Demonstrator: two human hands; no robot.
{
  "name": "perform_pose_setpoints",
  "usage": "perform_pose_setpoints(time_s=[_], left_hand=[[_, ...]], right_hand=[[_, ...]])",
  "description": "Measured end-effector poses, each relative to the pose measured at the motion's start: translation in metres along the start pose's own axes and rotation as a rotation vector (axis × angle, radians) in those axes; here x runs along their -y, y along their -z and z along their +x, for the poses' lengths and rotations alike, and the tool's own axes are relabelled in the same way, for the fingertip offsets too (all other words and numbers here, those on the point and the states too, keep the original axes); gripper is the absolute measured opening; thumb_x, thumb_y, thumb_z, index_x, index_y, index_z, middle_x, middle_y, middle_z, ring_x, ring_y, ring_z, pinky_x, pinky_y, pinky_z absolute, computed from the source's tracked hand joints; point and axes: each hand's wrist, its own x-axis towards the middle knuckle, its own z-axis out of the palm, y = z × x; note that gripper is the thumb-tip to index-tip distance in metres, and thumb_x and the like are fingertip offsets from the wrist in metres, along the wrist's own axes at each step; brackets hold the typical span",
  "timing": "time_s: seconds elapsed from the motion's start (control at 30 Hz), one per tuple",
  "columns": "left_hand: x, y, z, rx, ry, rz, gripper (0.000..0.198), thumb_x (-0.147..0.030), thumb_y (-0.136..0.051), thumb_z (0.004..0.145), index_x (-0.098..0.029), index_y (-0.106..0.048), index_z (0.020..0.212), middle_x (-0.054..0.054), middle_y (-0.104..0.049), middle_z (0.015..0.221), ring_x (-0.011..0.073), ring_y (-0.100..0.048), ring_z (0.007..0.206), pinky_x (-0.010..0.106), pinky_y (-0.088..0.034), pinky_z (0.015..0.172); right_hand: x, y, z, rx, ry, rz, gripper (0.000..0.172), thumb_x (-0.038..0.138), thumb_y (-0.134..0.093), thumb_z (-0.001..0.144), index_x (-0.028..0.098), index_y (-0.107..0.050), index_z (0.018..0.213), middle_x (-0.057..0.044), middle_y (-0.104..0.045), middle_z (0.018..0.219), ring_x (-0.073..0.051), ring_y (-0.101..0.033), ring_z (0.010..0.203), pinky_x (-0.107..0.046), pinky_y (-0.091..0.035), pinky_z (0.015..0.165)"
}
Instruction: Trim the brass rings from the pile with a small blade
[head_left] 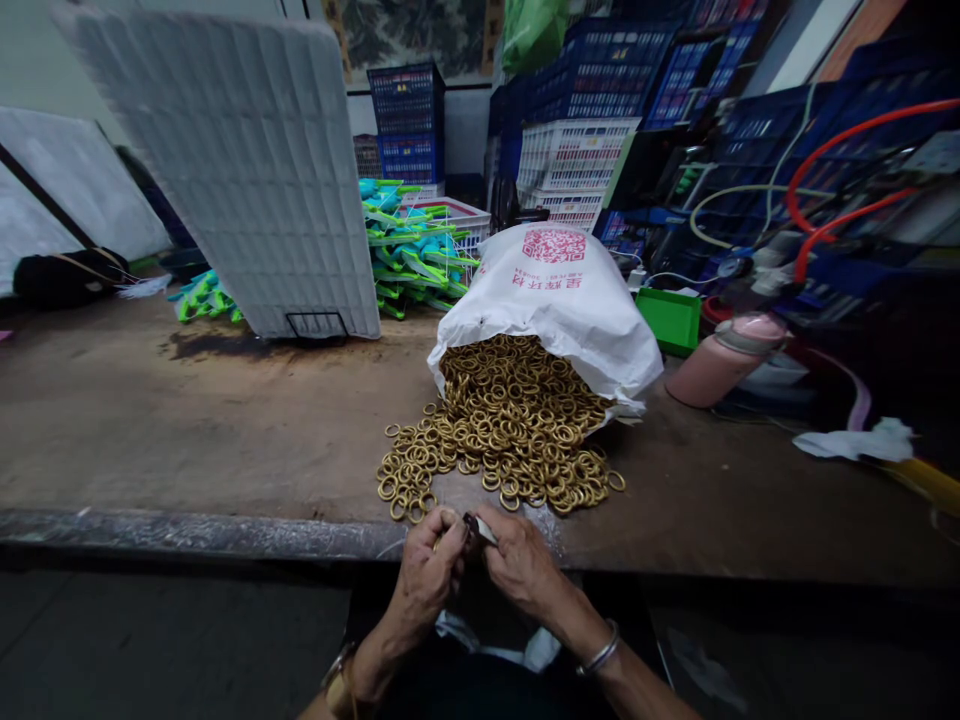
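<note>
My left hand (429,568) is closed in a pinch at the table's front edge. A gold glint shows at its fingers, but I cannot make out what they hold. Close beside it, my right hand (525,562) is wrapped round a small tool with a pale, flat part (486,531) and a dark end. That dark end meets the left fingertips; its kind is not clear. Just beyond both hands lies a heap of brass-coloured rings (510,430), spilling from the mouth of a white sack (547,290) with red print, lying on its side.
On the wooden table (187,440), a tall grey-white padded panel (247,170) stands at left. Green and turquoise plastic pieces (416,250) are piled behind it. To the right are a pink bottle (727,355), a green tray (669,320) and red hoses (806,215). Stacked crates (585,70) stand behind.
</note>
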Motion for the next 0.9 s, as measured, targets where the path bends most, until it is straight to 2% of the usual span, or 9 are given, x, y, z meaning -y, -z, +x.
perform_pose_setpoints(time_s=[0.33,0.47,0.63,0.73,0.8,0.9], left_hand=[[0.005,0.005,-0.002,0.025,-0.048,0.074,0.035,-0.049,-0.05,0.075,-0.017,-0.042,0.063,-0.007,-0.038,0.048,0.0043,-0.032,0.04,0.016,-0.026,0.038],[0.008,0.007,-0.005,0.051,-0.025,0.043,0.034,-0.048,-0.051,0.076,-0.017,-0.044,0.064,-0.007,-0.039,0.048,0.0041,-0.032,0.039,0.016,-0.026,0.038],[0.005,0.01,-0.022,0.066,0.074,-0.038,0.034,-0.048,-0.049,0.077,-0.017,-0.045,0.064,-0.006,-0.042,0.051,0.003,-0.032,0.038,0.015,-0.025,0.036],[0.003,0.008,-0.037,0.188,0.116,-0.028,0.033,-0.047,-0.05,0.077,-0.016,-0.047,0.064,-0.005,-0.044,0.05,0.0024,-0.032,0.036,0.014,-0.023,0.034],[0.008,0.005,-0.042,0.266,0.192,-0.047,0.034,-0.048,-0.052,0.074,-0.017,-0.046,0.065,-0.003,-0.05,0.053,0.0028,-0.035,0.035,0.015,-0.022,0.033],[0.03,0.0,-0.038,0.256,0.362,-0.146,0.035,-0.049,-0.056,0.07,-0.018,-0.043,0.064,-0.002,-0.053,0.054,0.003,-0.034,0.034,0.014,-0.021,0.03]], right_hand=[[0.008,0.005,0.002,0.065,-0.002,-0.001,0.025,0.004,-0.035,0.059,0.019,-0.046,0.076,0.002,-0.049,0.061,-0.011,-0.042,0.056,-0.022,-0.025,0.053],[0.012,0.007,0.0,0.098,-0.011,-0.083,0.025,0.005,-0.036,0.063,0.019,-0.048,0.079,0.002,-0.051,0.06,-0.011,-0.043,0.055,-0.023,-0.023,0.052],[0.016,0.005,-0.003,0.081,-0.07,-0.259,0.027,0.006,-0.039,0.066,0.018,-0.052,0.087,-0.001,-0.056,0.064,-0.013,-0.048,0.058,-0.025,-0.022,0.052],[0.011,0.005,0.0,0.064,-0.143,-0.326,0.028,0.006,-0.039,0.066,0.017,-0.053,0.088,-0.002,-0.059,0.065,-0.014,-0.05,0.058,-0.026,-0.021,0.052],[0.006,0.006,0.003,0.033,-0.173,-0.353,0.026,0.006,-0.04,0.067,0.016,-0.053,0.087,-0.003,-0.061,0.067,-0.014,-0.052,0.059,-0.026,-0.022,0.053],[0.001,0.008,0.011,-0.062,-0.2,-0.397,0.025,0.006,-0.04,0.071,0.017,-0.052,0.089,-0.003,-0.062,0.075,-0.015,-0.055,0.065,-0.027,-0.023,0.055]])
